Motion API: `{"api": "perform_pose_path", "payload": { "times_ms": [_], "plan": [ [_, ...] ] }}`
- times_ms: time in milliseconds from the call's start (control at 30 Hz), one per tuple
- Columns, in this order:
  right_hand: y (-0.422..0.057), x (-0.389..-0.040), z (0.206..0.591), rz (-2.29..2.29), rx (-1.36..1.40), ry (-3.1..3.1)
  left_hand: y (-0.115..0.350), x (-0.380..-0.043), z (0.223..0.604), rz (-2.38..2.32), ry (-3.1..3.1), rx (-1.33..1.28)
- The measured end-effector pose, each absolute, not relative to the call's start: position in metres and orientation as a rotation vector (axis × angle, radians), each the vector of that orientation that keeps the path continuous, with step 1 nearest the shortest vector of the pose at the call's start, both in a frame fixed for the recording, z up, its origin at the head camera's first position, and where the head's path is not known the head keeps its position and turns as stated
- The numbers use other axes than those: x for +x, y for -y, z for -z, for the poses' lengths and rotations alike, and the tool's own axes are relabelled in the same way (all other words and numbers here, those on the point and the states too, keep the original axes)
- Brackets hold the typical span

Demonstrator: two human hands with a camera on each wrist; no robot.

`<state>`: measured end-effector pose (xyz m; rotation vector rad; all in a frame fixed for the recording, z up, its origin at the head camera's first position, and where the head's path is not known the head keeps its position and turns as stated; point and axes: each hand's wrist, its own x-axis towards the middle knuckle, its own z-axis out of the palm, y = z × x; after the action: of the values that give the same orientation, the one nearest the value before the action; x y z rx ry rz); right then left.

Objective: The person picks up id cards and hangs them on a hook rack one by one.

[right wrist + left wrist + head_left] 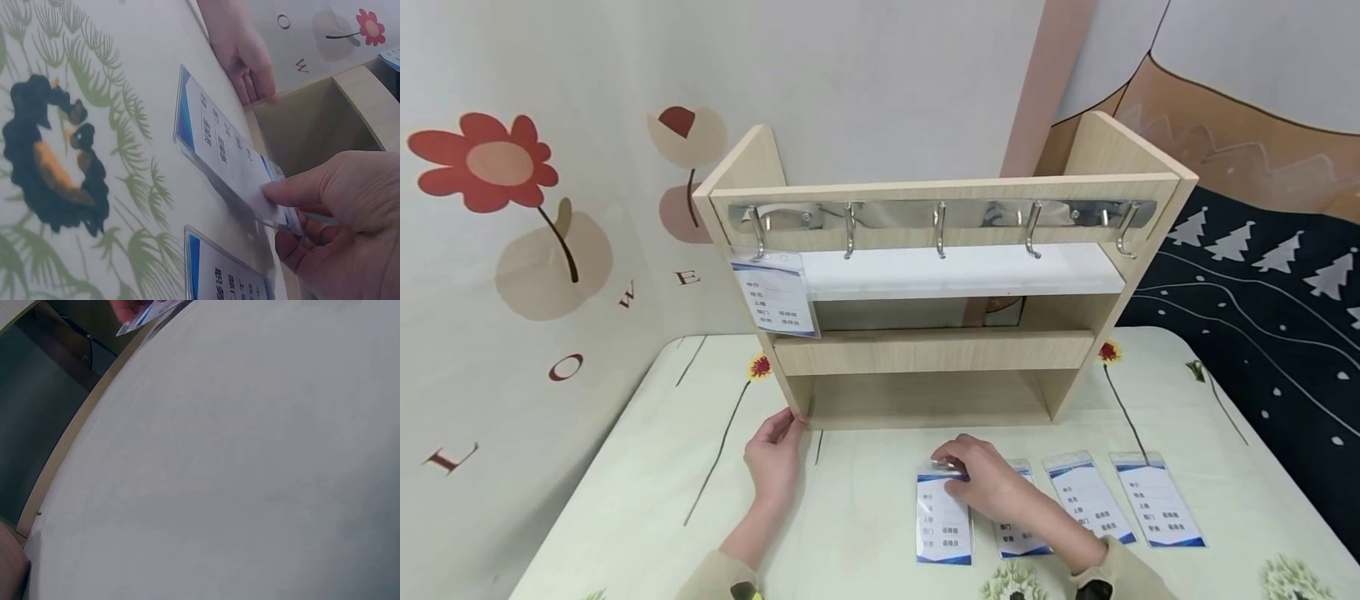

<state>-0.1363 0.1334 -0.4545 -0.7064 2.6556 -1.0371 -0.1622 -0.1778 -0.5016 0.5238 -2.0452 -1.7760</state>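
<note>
A clear-sleeved name badge [943, 525] with blue edging is pinched at its upper end by my right hand [992, 483]. In the right wrist view the thumb lies on its face, fingers beneath, and the badge [219, 137] is tilted off the tabletop. My left hand [775, 458] holds the front lower left corner of a pale wooden shelf [932, 357], thumb and fingers at its side panel. Another badge [777, 296] hangs from the leftmost metal hook [756, 233]. The left wrist view shows mostly tablecloth, with the right hand [127, 309] at the top.
To the right lie three more badges, one partly under my right forearm [1022, 533], then a middle badge [1090, 498] and a far right badge [1159, 500]. Other hooks [940, 229] line the shelf's top bar. A flower-patterned cloth covers the table [865, 508].
</note>
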Motion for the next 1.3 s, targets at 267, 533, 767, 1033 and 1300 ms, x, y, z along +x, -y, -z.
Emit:
{"api": "perform_pose_path", "payload": {
  "times_ms": [267, 533, 767, 1033, 1300],
  "plan": [
    [-0.138, -0.139, 0.454, 1.136, -0.77, -2.697, 0.178, -0.162, 0.501, 1.774, 2.044, 0.515],
    [-0.138, -0.14, 0.452, 1.273, -0.854, -2.7, 0.177, -0.162, 0.499, 1.772, 2.048, 0.508],
    [-0.137, -0.144, 0.449, 1.304, -0.938, -2.684, 0.177, -0.163, 0.499, 1.766, 2.045, 0.493],
    [-0.137, -0.145, 0.44, 1.318, -0.983, -2.702, 0.177, -0.162, 0.5, 1.761, 2.049, 0.511],
    [-0.137, -0.146, 0.431, 1.337, -0.989, -2.732, 0.177, -0.162, 0.5, 1.77, 2.038, 0.514]
  ]
}}
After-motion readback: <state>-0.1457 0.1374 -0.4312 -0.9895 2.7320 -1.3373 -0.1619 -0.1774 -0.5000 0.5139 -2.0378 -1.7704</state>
